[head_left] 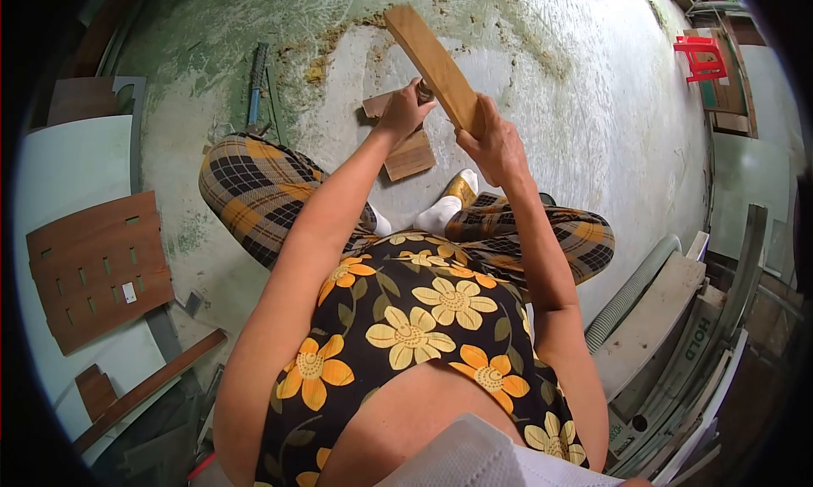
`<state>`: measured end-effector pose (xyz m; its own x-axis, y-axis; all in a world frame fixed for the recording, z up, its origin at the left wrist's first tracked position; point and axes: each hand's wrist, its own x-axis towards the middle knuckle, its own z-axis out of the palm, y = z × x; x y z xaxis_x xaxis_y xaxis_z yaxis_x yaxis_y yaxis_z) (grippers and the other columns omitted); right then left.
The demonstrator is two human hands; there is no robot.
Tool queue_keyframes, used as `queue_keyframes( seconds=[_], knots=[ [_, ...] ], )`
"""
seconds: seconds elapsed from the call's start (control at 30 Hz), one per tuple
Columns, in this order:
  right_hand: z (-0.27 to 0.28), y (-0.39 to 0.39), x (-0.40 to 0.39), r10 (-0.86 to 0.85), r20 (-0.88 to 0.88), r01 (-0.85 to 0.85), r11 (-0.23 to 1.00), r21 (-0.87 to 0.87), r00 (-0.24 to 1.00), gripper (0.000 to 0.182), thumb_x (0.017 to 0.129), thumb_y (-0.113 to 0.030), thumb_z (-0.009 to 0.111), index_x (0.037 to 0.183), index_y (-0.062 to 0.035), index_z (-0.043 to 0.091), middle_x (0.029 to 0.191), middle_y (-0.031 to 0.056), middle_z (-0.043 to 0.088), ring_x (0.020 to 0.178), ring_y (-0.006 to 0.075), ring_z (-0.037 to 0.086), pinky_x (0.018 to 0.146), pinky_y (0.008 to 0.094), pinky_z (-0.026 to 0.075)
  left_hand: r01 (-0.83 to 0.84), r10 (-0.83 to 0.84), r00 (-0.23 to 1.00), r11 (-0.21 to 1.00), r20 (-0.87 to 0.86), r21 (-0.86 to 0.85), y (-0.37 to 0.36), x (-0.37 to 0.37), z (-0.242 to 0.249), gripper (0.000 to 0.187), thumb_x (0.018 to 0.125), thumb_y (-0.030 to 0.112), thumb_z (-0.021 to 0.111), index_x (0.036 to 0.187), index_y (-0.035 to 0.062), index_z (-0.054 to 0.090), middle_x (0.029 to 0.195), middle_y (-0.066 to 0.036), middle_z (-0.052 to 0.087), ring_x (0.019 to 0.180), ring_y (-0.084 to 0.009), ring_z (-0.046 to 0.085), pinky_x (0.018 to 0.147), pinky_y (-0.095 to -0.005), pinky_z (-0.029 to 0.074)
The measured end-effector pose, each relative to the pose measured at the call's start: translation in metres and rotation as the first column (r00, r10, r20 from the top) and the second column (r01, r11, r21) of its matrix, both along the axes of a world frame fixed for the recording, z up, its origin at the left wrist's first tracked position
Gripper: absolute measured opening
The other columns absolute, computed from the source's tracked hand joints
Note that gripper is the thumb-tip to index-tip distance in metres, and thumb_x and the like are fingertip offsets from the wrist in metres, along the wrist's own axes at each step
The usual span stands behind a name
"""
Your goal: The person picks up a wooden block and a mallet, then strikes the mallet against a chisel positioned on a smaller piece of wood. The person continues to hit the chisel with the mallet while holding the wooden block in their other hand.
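My right hand [495, 146] is wrapped round the lower end of a flat, light-brown wooden board [434, 63], which slants up and to the left. My left hand [405, 112] is closed beside the board's left edge. It grips a small round thing [425, 91] with a metallic look, mostly hidden by the fingers and the board, so its kind cannot be made out. Below the hands, a brown wooden block [411, 156] rests on the floor near my feet. Another reddish-brown wood piece [375, 105] lies partly behind my left hand.
A long tool with a blue part [255, 93] lies on the floor at left. A slotted brown panel [102, 267] and a wooden strip [152, 385] are further left. At right are a grey corrugated hose [631, 292], stacked boards [648, 305] and a red stool [701, 58].
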<state>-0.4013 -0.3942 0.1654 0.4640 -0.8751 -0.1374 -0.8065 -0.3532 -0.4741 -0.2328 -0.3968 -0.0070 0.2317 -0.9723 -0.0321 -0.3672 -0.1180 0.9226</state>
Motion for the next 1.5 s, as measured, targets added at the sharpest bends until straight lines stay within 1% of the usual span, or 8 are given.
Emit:
queue_keyframes(
  seconds=[0.2, 0.3, 0.53, 0.6, 0.77, 0.9, 1.2, 1.5],
  knots=[
    [0.034, 0.009, 0.016, 0.022, 0.374, -0.009, 0.999, -0.037, 0.927, 0.059, 0.076, -0.027, 0.064, 0.127, -0.0063, 0.043, 0.092, 0.0280, 0.064, 0.087, 0.0448, 0.063, 0.076, 0.0489, 0.049, -0.046, 0.045, 0.998, 0.999, 0.047, 0.020, -0.012, 0.007, -0.018, 0.052, 0.076, 0.026, 0.073, 0.118, 0.0037, 0.052, 0.102, -0.022, 0.066, 0.098, -0.0386, 0.063, 0.084, -0.0425, 0.051],
    [0.007, 0.002, 0.010, 0.016, -0.055, -0.010, 0.993, 0.117, 0.998, 0.055, 0.076, -0.028, 0.063, 0.123, -0.0039, 0.045, 0.090, 0.0295, 0.063, 0.086, 0.0458, 0.062, 0.076, 0.0491, 0.049, -0.020, 0.020, 1.000, 0.999, -0.001, 0.027, -0.013, 0.006, -0.018, 0.045, 0.077, 0.023, 0.070, 0.114, 0.0016, 0.055, 0.099, -0.021, 0.067, 0.096, -0.0359, 0.064, 0.083, -0.0406, 0.051],
    [0.006, 0.006, 0.002, -0.047, 0.112, 0.025, 0.982, 0.189, 0.993, 0.055, 0.074, -0.027, 0.062, 0.120, 0.0006, 0.050, 0.092, 0.0308, 0.062, 0.090, 0.0426, 0.063, 0.079, 0.0452, 0.049, -0.004, 0.003, 1.000, 0.996, -0.015, -0.090, -0.012, 0.010, -0.029, 0.038, 0.077, 0.019, 0.068, 0.109, 0.0007, 0.058, 0.096, -0.020, 0.067, 0.093, -0.0337, 0.065, 0.080, -0.0395, 0.051],
    [-0.015, 0.006, -0.016, -0.085, 0.267, 0.036, 0.983, 0.183, 0.960, 0.055, 0.075, -0.026, 0.064, 0.121, 0.0015, 0.051, 0.093, 0.0273, 0.063, 0.089, 0.0359, 0.064, 0.079, 0.0412, 0.050, -0.075, 0.066, 0.993, 0.993, -0.096, -0.093, -0.009, 0.011, -0.016, 0.039, 0.076, 0.023, 0.071, 0.106, -0.0001, 0.058, 0.092, -0.022, 0.067, 0.090, -0.0389, 0.065, 0.078, -0.0428, 0.051],
    [-0.006, 0.021, -0.037, -0.266, 0.481, 0.134, 0.947, 0.291, 0.835, 0.052, 0.079, -0.022, 0.071, 0.119, 0.0043, 0.052, 0.098, 0.0140, 0.065, 0.087, 0.0175, 0.062, 0.077, 0.0306, 0.051, -0.114, 0.115, 0.993, 0.992, 0.021, -0.056, -0.005, 0.020, -0.019, 0.052, 0.075, 0.029, 0.074, 0.114, 0.0006, 0.054, 0.100, -0.022, 0.066, 0.096, -0.0387, 0.063, 0.082, -0.0419, 0.051],
    [-0.019, 0.025, -0.062, -0.310, 0.493, 0.183, 0.939, 0.290, 0.813, 0.046, 0.080, -0.022, 0.070, 0.115, 0.0037, 0.054, 0.095, 0.0124, 0.064, 0.083, 0.0161, 0.062, 0.072, 0.0297, 0.052, -0.145, 0.125, 0.983, 0.978, 0.135, 0.152, -0.005, 0.024, -0.009, 0.058, 0.076, 0.037, 0.074, 0.118, 0.0012, 0.054, 0.108, -0.020, 0.065, 0.103, -0.0342, 0.062, 0.088, -0.0395, 0.050],
    [-0.030, 0.039, -0.077, -0.381, 0.496, 0.232, 0.913, 0.336, 0.780, 0.044, 0.082, -0.019, 0.069, 0.116, 0.0043, 0.053, 0.096, 0.0127, 0.064, 0.083, 0.0166, 0.063, 0.073, 0.0293, 0.052, -0.112, 0.095, 0.990, 0.979, 0.105, 0.168, -0.001, 0.021, -0.007, 0.060, 0.076, 0.039, 0.074, 0.119, 0.0022, 0.054, 0.111, -0.018, 0.064, 0.105, -0.0312, 0.061, 0.089, -0.0397, 0.049],
    [-0.033, 0.036, -0.067, -0.266, 0.409, 0.186, 0.957, 0.224, 0.873, 0.053, 0.079, -0.019, 0.068, 0.123, 0.0042, 0.050, 0.099, 0.0191, 0.065, 0.087, 0.0221, 0.064, 0.076, 0.0330, 0.051, -0.102, 0.094, 0.990, 0.992, 0.107, 0.069, 0.001, 0.015, -0.004, 0.053, 0.078, 0.032, 0.074, 0.118, 0.0024, 0.054, 0.107, -0.017, 0.066, 0.100, -0.0313, 0.064, 0.087, -0.0393, 0.050]
  ],
)
